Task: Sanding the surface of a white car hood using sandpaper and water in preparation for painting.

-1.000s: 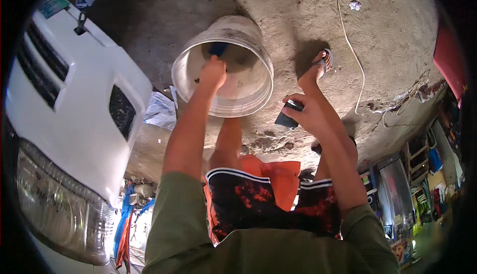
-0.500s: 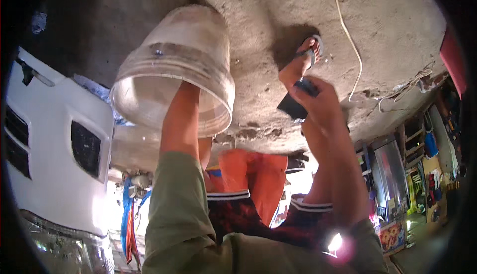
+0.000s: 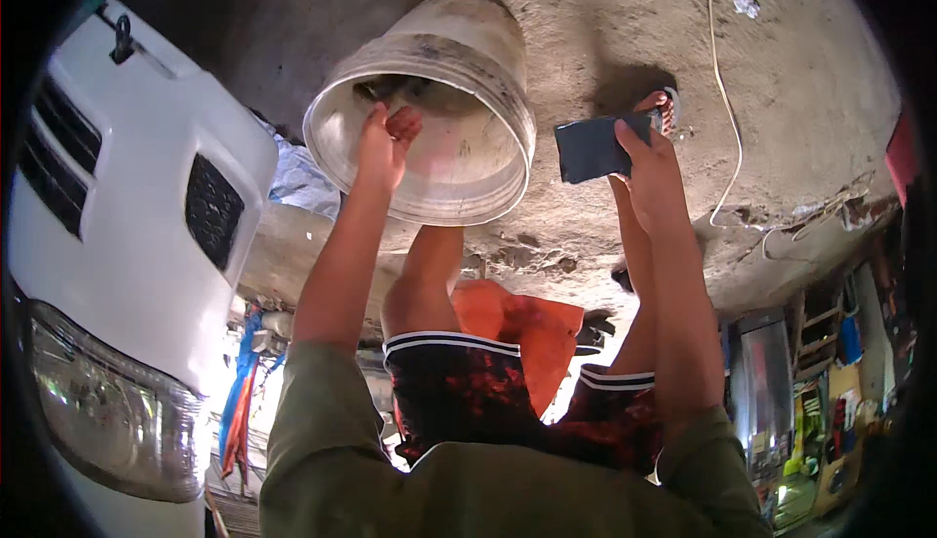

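A grimy whitish plastic bucket (image 3: 506, 155) stands on the floor in front of me, its wide mouth facing me. At its mouth is my left hand (image 3: 388, 140), fingers curled in; whatever they may hold is hidden. Something dark (image 3: 415, 91) shows inside the bucket at the far side, too unclear to name. To the right of the bucket, my right hand (image 3: 648, 159) grips a dark grey, flat rectangular sheet (image 3: 592, 150) by its right end, the thumb on top. The sheet partly covers my sandalled foot (image 3: 668, 108).
A white car bumper (image 3: 146, 138) with a headlight (image 3: 107, 401) fills the left side. Crumpled plastic (image 3: 301, 179) lies beside it. A pale cord (image 3: 727, 99) runs along the rough floor on the right. Behind hangs orange cloth (image 3: 527, 333); cluttered shelves (image 3: 830, 343) stand at right.
My left hand has come up out of the bucket to its mouth. My right hand has turned the dark sheet flatter and more fully into sight. The whole view has shifted.
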Demonstrator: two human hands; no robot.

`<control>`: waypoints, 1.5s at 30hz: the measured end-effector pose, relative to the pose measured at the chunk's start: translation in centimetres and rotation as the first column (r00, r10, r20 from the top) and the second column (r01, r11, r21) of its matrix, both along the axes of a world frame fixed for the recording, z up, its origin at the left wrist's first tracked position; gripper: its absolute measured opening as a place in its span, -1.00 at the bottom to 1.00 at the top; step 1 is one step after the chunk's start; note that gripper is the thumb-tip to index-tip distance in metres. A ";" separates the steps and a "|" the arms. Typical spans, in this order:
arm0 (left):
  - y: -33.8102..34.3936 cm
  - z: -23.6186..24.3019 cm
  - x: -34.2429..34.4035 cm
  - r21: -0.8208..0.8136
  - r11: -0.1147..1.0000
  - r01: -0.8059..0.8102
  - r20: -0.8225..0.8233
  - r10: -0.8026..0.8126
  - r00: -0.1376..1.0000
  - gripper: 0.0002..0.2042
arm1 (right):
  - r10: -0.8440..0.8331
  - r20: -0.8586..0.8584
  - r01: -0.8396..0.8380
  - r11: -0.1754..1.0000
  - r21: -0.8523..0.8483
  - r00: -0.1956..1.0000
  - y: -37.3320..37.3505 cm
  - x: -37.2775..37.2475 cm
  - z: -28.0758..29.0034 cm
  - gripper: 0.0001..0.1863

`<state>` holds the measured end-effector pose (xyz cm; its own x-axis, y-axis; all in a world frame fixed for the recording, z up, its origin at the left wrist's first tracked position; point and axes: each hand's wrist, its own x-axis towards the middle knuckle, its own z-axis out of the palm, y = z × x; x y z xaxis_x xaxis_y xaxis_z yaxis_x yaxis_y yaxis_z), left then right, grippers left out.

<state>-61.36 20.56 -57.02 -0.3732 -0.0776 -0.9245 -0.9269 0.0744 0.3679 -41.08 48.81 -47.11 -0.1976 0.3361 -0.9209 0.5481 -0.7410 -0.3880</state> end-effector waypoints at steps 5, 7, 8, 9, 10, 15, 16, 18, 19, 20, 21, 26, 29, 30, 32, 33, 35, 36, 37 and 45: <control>3.0 -9.6 10.6 0.288 0.929 0.233 0.141 -0.281 0.949 -0.78 | -0.130 0.007 0.129 0.991 0.042 0.992 0.8 -0.4 1.6 -0.78; 5.4 -14.7 13.8 -0.062 0.672 0.738 -0.303 -0.718 0.627 -0.72 | -0.049 0.112 0.038 0.995 0.095 0.993 1.4 -0.1 1.5 -0.79; 3.7 -17.7 12.5 -0.536 0.305 0.787 -0.407 -0.910 0.076 -0.65 | -0.017 0.073 0.013 0.998 0.055 0.997 0.3 -1.9 1.5 -0.79; -0.2 -20.2 8.2 -0.695 0.414 0.589 -0.424 -0.896 0.129 -0.59 | -0.018 0.021 0.019 1.000 -0.025 1.000 -1.4 -4.4 1.8 -0.78; -3.0 -21.5 5.7 -0.782 0.505 0.364 -0.477 -0.862 0.171 -0.53 | -0.016 -0.002 0.016 0.997 -0.078 1.000 -2.3 -5.8 2.1 -0.78; 1.6 -22.2 8.5 -0.899 -0.003 0.437 0.000 -1.000 -0.007 -0.49 | 0.027 0.152 -0.030 0.999 0.023 0.988 0.1 -3.4 2.8 -0.72; 2.2 -21.1 9.1 -0.892 0.014 0.452 -0.017 -1.000 -0.002 -0.49 | 0.043 0.176 -0.048 0.999 0.024 0.984 0.5 -3.1 2.8 -0.72; 6.2 -17.7 9.9 -0.679 -0.006 0.734 -0.010 -1.000 -0.018 -0.55 | 0.043 0.229 -0.063 0.995 0.081 0.972 2.5 -1.8 3.0 -0.72; 2.2 -17.2 7.6 -0.727 -0.236 0.645 0.025 -0.948 -0.318 -0.62 | 0.018 0.198 -0.031 0.998 0.059 0.980 1.5 -2.7 2.9 -0.76; 1.8 -16.0 6.8 -0.731 -0.240 0.638 0.025 -0.945 -0.327 -0.62 | -0.005 0.201 -0.009 0.998 0.066 0.980 1.5 -2.4 2.6 -0.79; 1.5 -14.6 6.4 -0.585 -0.098 0.805 -0.071 -0.983 -0.171 -0.62 | -0.016 0.196 0.002 0.998 0.069 0.980 1.4 -2.0 2.4 -0.79; 2.5 -5.5 3.8 0.100 0.723 0.683 0.159 -0.690 0.707 -0.70 | -0.163 0.024 0.161 0.985 0.055 0.986 1.6 -1.7 2.8 -0.75; 3.6 3.8 3.0 0.172 0.905 0.390 0.155 -0.416 0.896 -0.78 | -0.199 0.029 0.194 0.973 0.128 0.980 0.7 -0.6 3.2 -0.73; 2.7 5.8 2.6 0.269 0.920 0.286 0.160 -0.335 0.928 -0.78 | -0.213 0.021 0.208 0.970 0.123 0.977 -0.3 -0.4 3.5 -0.73; 2.2 9.5 2.3 0.371 0.908 0.192 0.161 -0.267 0.950 -0.78 | -0.289 -0.068 0.295 0.950 0.100 0.955 -1.9 0.0 4.1 -0.72; 2.3 11.0 2.6 0.399 0.908 0.126 0.170 -0.208 0.963 -0.81 | -0.163 -0.026 0.165 0.972 0.168 0.986 -2.5 1.3 3.7 -0.64; 1.6 13.3 2.6 0.484 0.875 0.027 0.175 -0.127 0.976 -0.84 | -0.131 -0.042 0.136 0.980 0.146 0.990 -3.5 0.1 6.0 -0.63; 1.5 14.4 2.6 0.491 0.871 0.035 0.168 -0.134 0.977 -0.84 | -0.090 -0.049 0.095 0.988 0.124 0.995 -4.3 -0.5 7.5 -0.63; 1.3 15.7 2.4 0.501 0.864 0.049 0.139 -0.137 0.981 -0.83 | -0.045 -0.061 0.051 0.994 0.096 0.997 -5.3 -1.5 9.1 -0.62; 1.8 21.9 1.8 0.513 0.858 0.032 0.078 -0.084 0.993 -0.80 | -0.135 -0.209 0.117 0.989 -0.095 0.969 -9.4 -4.1 14.1 -0.54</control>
<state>-59.55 22.35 -35.14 -0.2720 0.4340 -0.8589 -0.9587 -0.0451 0.2808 -45.19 39.42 -33.02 -0.3539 0.2966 -0.8870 0.3592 -0.8326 -0.4216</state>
